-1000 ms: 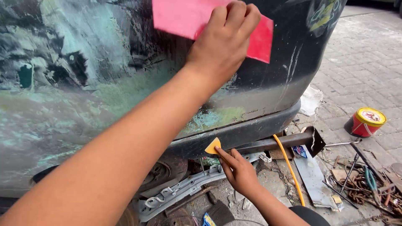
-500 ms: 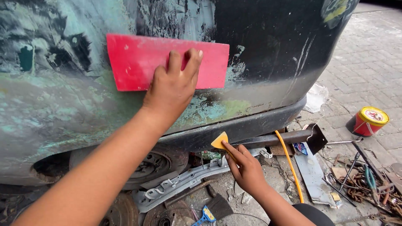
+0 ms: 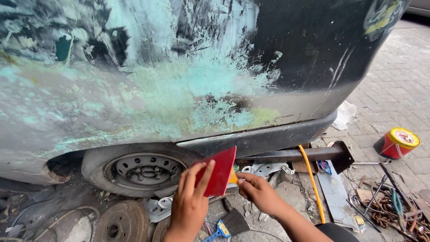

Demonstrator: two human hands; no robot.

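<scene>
My left hand (image 3: 190,204) holds a red flat plastic spreader (image 3: 219,172) upright, low in front of the car's wheel (image 3: 141,170). Close beside it, my right hand (image 3: 260,192) pinches a small yellow scraper (image 3: 232,177), whose edge meets the red spreader's right side; most of the yellow scraper is hidden behind the red one. Above them is the dark car body panel (image 3: 188,89), smeared with pale green and grey filler.
A black bumper bar (image 3: 286,154) and a yellow hose (image 3: 311,179) lie to the right. A red tin with a yellow lid (image 3: 397,142) stands on the paving at far right, near chains and tools (image 3: 389,210). A rusty brake disc (image 3: 120,222) lies at lower left.
My left hand has come down off the car panel with the red spreader, to wheel height. The red spreader now meets the yellow scraper in my right hand.
</scene>
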